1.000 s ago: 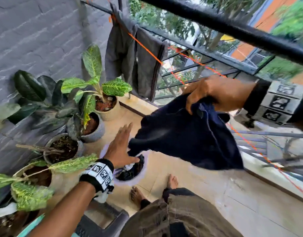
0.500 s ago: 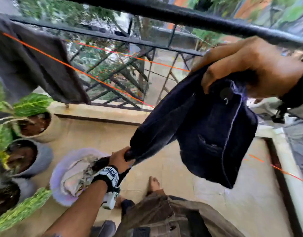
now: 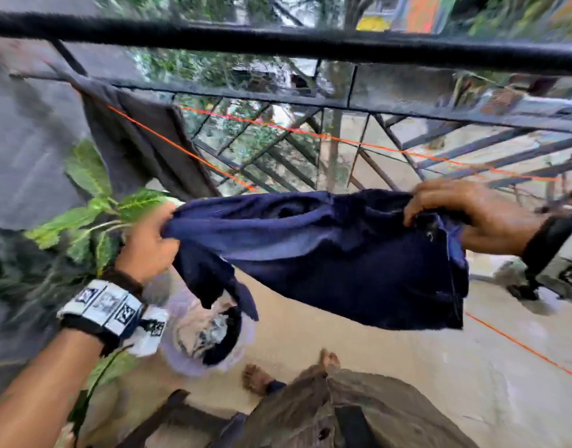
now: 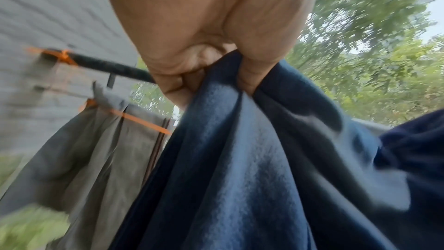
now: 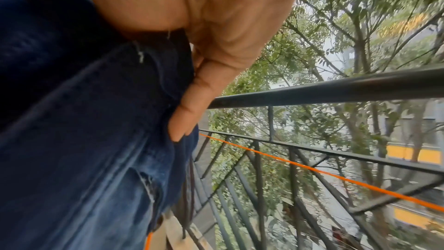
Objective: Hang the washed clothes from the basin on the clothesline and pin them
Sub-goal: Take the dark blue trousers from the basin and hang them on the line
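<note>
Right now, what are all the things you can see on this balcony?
Garment: one, dark blue, stretched between both hands, not yet on the line.
Cloth: one, grey, already draped over the line at the left.
Line: orange, strung along the railing.
Railing: one, black metal, across the front.
Basin: one, pale purple, on the floor, clothes still inside.
Plants: several, green, at the left by the wall.
Wall: grey, at the left.
Feet: two, bare, on the floor.
Left hand: grips the garment's left end.
Right hand: grips its right end.
</note>
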A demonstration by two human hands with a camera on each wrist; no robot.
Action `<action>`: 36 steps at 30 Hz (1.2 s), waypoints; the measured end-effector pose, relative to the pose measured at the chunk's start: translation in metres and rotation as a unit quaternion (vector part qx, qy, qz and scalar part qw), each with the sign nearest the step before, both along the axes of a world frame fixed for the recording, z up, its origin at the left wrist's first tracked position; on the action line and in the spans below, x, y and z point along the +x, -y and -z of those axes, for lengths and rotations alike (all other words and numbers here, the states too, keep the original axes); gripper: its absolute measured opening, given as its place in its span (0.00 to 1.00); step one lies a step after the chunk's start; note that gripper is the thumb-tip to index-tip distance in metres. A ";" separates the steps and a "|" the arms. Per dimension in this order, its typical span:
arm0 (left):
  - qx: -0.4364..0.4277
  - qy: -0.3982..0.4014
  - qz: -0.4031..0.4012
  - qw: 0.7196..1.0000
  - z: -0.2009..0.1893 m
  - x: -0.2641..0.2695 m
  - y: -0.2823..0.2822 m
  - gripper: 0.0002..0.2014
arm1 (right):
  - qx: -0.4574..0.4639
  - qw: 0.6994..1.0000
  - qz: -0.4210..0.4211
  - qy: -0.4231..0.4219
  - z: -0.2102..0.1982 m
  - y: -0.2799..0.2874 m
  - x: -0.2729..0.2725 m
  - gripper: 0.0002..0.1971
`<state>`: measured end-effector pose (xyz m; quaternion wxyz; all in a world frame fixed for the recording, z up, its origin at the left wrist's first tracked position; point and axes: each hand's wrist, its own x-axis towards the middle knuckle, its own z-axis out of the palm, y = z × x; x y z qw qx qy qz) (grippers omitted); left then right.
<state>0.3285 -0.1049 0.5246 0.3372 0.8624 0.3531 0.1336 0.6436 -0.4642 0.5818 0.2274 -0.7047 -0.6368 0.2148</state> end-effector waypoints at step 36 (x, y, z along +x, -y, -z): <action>0.136 0.324 0.267 0.897 -0.318 0.213 0.085 0.22 | 0.381 0.916 0.120 -0.048 -0.140 -0.085 0.052 0.10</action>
